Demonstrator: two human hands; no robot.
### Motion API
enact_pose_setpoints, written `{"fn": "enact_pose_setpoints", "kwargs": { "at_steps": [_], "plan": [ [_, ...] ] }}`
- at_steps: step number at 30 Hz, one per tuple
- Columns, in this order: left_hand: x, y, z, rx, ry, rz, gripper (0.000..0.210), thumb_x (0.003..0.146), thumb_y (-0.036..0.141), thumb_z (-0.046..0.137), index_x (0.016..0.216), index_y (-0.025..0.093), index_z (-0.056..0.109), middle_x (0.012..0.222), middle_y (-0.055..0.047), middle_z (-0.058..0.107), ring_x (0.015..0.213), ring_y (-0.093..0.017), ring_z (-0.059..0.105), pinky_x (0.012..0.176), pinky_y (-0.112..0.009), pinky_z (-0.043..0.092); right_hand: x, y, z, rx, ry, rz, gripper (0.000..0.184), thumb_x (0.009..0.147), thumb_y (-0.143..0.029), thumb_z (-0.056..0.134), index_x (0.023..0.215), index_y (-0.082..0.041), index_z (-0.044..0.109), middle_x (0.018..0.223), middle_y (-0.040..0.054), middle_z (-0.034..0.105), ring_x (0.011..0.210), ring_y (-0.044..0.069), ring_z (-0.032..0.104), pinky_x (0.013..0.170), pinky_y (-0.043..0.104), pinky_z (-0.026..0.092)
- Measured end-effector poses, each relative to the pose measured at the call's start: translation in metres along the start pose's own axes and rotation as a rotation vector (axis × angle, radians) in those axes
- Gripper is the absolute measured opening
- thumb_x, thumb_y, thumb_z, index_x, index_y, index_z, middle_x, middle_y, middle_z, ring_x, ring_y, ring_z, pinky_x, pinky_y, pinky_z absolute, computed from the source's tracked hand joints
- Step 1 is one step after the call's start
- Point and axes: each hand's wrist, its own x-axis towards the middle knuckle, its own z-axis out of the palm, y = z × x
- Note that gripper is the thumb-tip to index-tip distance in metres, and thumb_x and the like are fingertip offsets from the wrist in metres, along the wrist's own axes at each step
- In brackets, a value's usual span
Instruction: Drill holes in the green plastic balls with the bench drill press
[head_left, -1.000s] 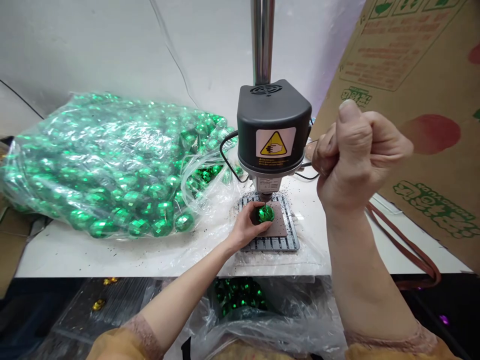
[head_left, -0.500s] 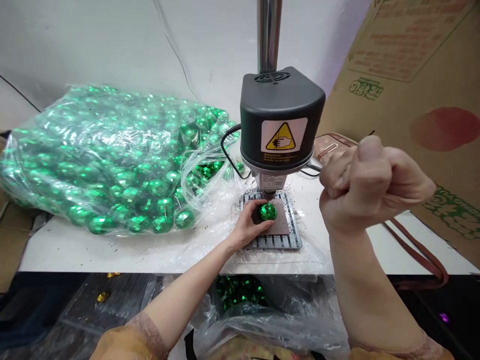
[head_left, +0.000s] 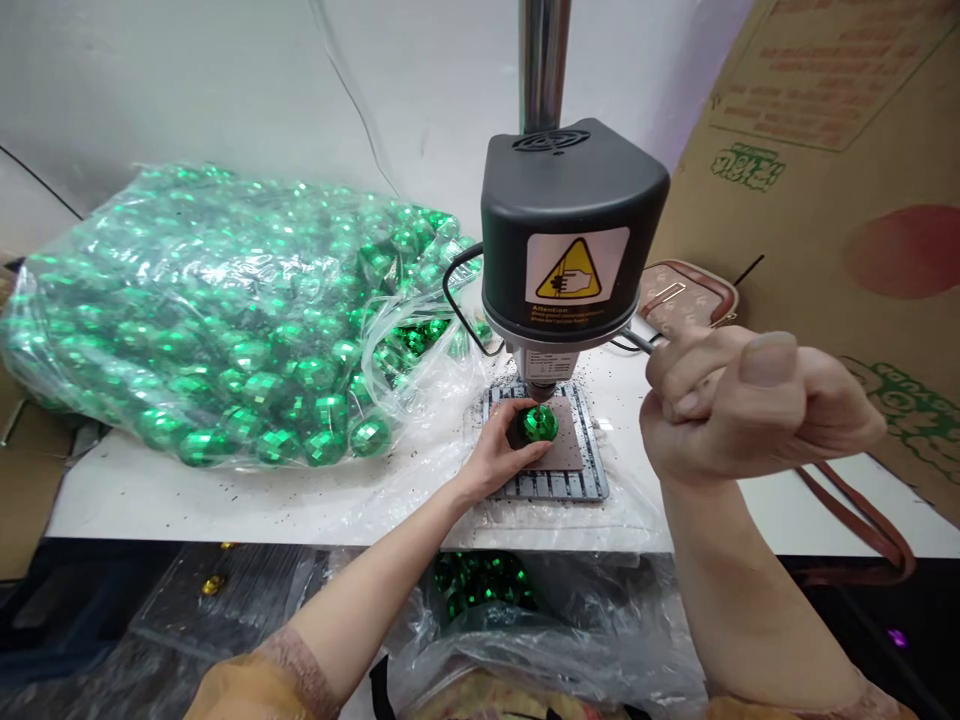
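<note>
A shiny green faceted ball (head_left: pixel 539 424) sits on the flat pad (head_left: pixel 568 450) over the slotted base plate (head_left: pixel 592 484) of a small drill press (head_left: pixel 574 215). My left hand (head_left: pixel 501 450) steadies that ball, thumb and fingers curved around its left side. Directly above, the drill chuck (head_left: pixel 541 390) comes down close to the ball's top; whether the bit has entered it I cannot tell. On the right, my right hand (head_left: pixel 750 405) is closed around the end of the press lever (head_left: pixel 637 338), whose grip is hidden in the fist.
A large clear bag of green balls (head_left: pixel 225 330) fills the table's left side. An open plastic bag (head_left: pixel 487 590) with more green balls hangs below the front edge. Behind my right hand are a patterned purse (head_left: pixel 686 290) and a big cardboard box (head_left: pixel 810 200). Dark crumbs surround the base.
My right hand has moved down with the lever. The drill head appears slightly larger as the view shifts. My left hand stays on the ball.
</note>
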Motion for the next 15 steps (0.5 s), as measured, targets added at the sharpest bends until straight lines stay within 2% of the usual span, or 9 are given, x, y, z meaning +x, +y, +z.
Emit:
{"fn": "enact_pose_setpoints", "kwargs": {
  "at_steps": [3, 5, 8, 11, 15],
  "plan": [
    [-0.001, 0.001, 0.0, -0.005, -0.004, -0.004, 0.063, 0.089, 0.045, 0.105, 0.141, 0.028, 0.074, 0.145, -0.012, 0.08, 0.138, -0.036, 0.076, 0.126, -0.056, 0.058, 0.0, 0.004, 0.003, 0.042, 0.043, -0.172, 0.064, 0.11, -0.041, 0.072, 0.067, -0.018, 0.03, 0.053, -0.0068, 0.025, 0.046, 0.006, 0.024, 0.048, 0.031, 0.018],
    [-0.001, 0.002, 0.0, -0.013, -0.007, 0.003, 0.063, 0.089, 0.045, 0.105, 0.141, 0.027, 0.074, 0.143, -0.013, 0.08, 0.136, -0.036, 0.076, 0.125, -0.056, 0.058, 0.0, 0.006, 0.003, 0.045, 0.041, -0.22, 0.063, 0.11, -0.036, 0.07, 0.068, -0.019, 0.026, 0.053, -0.0067, 0.025, 0.044, 0.006, 0.025, 0.046, 0.032, 0.02],
    [-0.001, 0.002, 0.0, -0.019, -0.004, 0.001, 0.062, 0.09, 0.045, 0.105, 0.14, 0.027, 0.074, 0.144, -0.013, 0.08, 0.136, -0.036, 0.076, 0.125, -0.055, 0.059, -0.002, 0.01, -0.002, 0.049, 0.017, -0.24, 0.058, 0.108, -0.029, 0.069, 0.07, -0.02, 0.026, 0.053, -0.0067, 0.026, 0.042, 0.007, 0.027, 0.045, 0.034, 0.022],
    [0.0, 0.002, 0.001, -0.026, 0.001, -0.017, 0.061, 0.09, 0.046, 0.106, 0.139, 0.028, 0.074, 0.145, -0.012, 0.08, 0.137, -0.035, 0.076, 0.125, -0.053, 0.059, -0.008, 0.015, -0.01, 0.07, -0.027, -0.246, 0.047, 0.103, -0.019, 0.067, 0.072, -0.021, 0.033, 0.054, -0.0078, 0.033, 0.043, 0.008, 0.028, 0.045, 0.034, 0.023],
    [0.0, 0.001, 0.001, -0.032, -0.006, -0.015, 0.062, 0.09, 0.045, 0.105, 0.141, 0.027, 0.074, 0.146, -0.013, 0.08, 0.138, -0.036, 0.076, 0.126, -0.055, 0.058, -0.013, 0.02, -0.016, 0.08, -0.033, -0.26, 0.041, 0.101, -0.019, 0.067, 0.072, -0.023, 0.038, 0.055, -0.0092, 0.037, 0.042, 0.008, 0.03, 0.044, 0.033, 0.023]
  ]
}}
